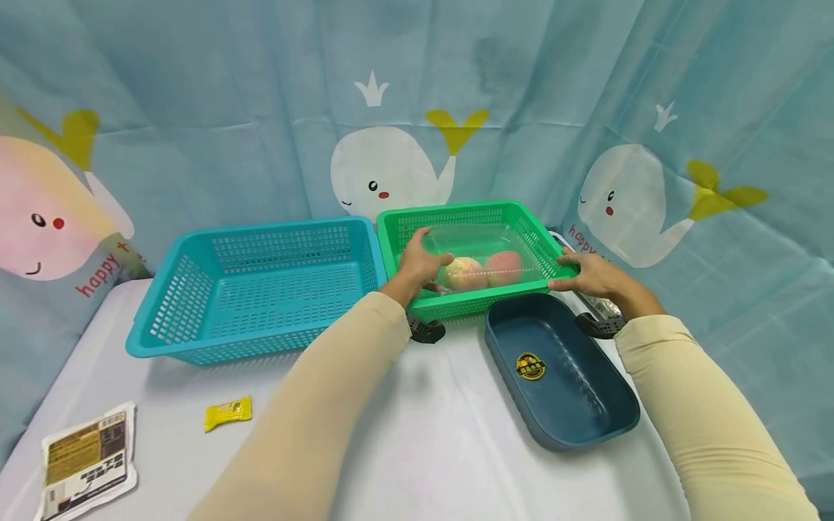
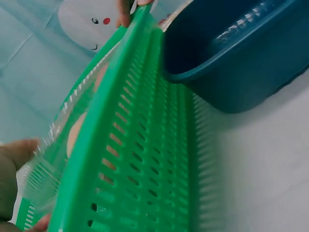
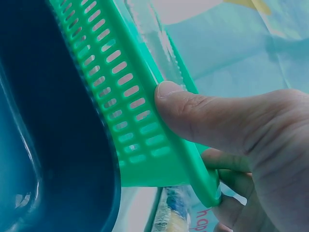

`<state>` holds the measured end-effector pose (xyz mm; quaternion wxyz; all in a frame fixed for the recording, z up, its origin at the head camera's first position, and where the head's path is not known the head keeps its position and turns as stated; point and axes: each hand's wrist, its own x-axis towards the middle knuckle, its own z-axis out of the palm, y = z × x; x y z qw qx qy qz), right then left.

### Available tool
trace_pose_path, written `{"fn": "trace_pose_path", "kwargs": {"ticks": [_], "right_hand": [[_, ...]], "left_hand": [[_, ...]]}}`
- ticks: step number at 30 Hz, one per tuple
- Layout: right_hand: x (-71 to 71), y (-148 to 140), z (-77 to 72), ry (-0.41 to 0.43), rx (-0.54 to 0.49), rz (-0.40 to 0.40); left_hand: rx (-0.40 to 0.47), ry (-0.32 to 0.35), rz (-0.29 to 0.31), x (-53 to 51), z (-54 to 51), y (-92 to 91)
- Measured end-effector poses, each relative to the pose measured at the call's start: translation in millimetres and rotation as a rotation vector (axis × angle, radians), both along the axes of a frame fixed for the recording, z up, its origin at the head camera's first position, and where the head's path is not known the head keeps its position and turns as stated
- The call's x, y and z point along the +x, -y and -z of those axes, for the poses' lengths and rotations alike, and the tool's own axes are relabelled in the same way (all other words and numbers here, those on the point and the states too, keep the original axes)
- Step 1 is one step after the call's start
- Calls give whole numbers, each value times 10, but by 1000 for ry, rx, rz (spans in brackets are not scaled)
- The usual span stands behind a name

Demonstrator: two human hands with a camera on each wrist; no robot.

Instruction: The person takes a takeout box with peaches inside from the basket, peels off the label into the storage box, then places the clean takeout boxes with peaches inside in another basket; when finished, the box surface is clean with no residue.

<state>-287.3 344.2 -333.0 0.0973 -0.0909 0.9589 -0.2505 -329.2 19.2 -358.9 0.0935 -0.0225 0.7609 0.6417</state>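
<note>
A green plastic basket (image 1: 536, 230) stands at the back of the table. Inside it is a clear plastic box (image 1: 474, 240) with two peach-like fruits, one yellowish-pink (image 1: 464, 275) and one pink (image 1: 504, 267). My left hand (image 1: 415, 265) holds the left end of the clear box, thumb (image 2: 21, 151) on its edge and fingers lower down, partly hidden. At the basket's front right corner my right hand (image 1: 591, 276) grips the rim, with the thumb (image 3: 193, 113) on the near side and fingers curled beneath.
A blue basket (image 1: 287, 340) adjoins the green one on the left. In front of the green basket sits a dark blue tub (image 1: 567, 376). A yellow wrapped snack (image 1: 228, 413) and a printed pouch (image 1: 90, 463) lie front left. Behind the right hand is a partly hidden package (image 1: 604, 307).
</note>
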Motion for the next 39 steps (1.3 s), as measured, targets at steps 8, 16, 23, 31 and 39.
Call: {"fn": "trace_pose_path", "kwargs": {"ticks": [8,16,23,31,39], "right_hand": [[6,-4,-9,14,-9,-1],[24,9,-17,0,11,-2],[59,41,-136,-65,36,5],[220,190,-590,-200,51,6],[504,515,-970,-429,48,-31]], "left_hand": [[-15,10,109,71,-28,30],[-43,23,217,85,-90,82],[-246,-125,249,162,-390,169],[-389,-321,207,361,-870,627],[-572,-452,54,729,-1138,1348]]}}
